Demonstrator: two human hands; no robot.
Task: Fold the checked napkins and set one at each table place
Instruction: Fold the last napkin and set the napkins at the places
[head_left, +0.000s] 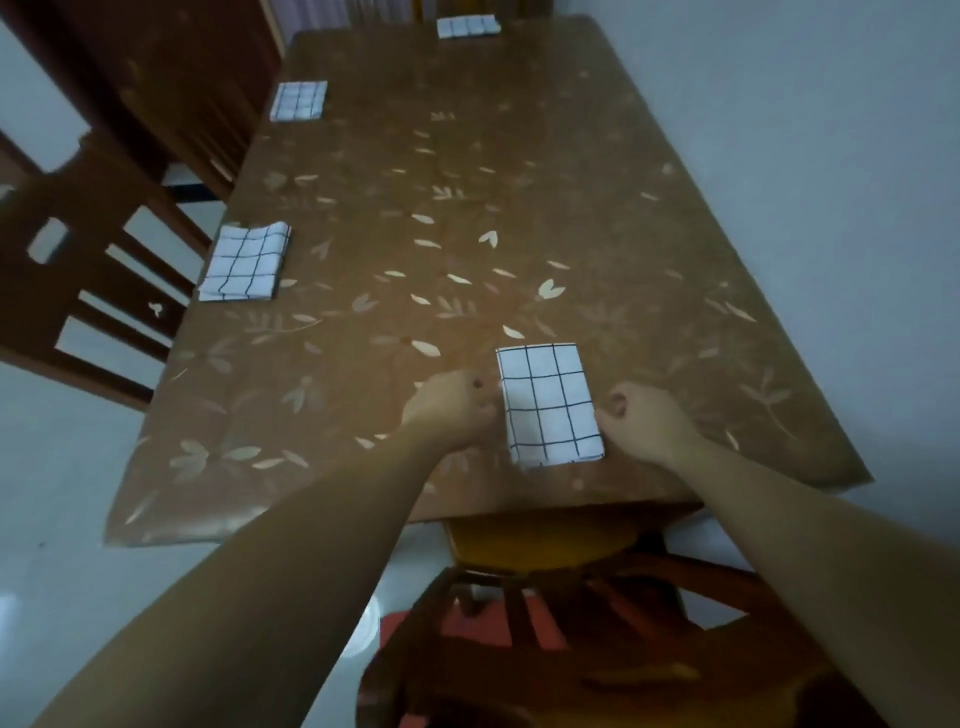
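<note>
A big long table (519, 218) fills most of the view. It has a shiny brown cover with pale leaves on it. The right side of the table is close to a pale wall (831, 156).

A dark wooden chair (78, 270) stands by the left side of the table. Another wooden chair (545, 587) is pushed in at the near end, and its seat goes under the table edge.

Four white napkins with black checks lie folded on the table. The near napkin (548, 402) lies flat at the near end, just above the pushed-in chair. It is a neat, tall shape. The second napkin (244, 262) lies by the left edge, next to the left chair. The third napkin (298, 100) lies farther along the same edge. The fourth napkin (467, 26) lies at the far end of the table. All four are well apart.

Two bare arms reach in from the bottom. The left hand (452, 410) is at the left side of the near napkin and touches its edge. The right hand (644, 421) is at the right side, just beside that edge. The fingers of both hands are curled in. The picture is blurry, so I cannot tell if they pinch the cloth.
</note>
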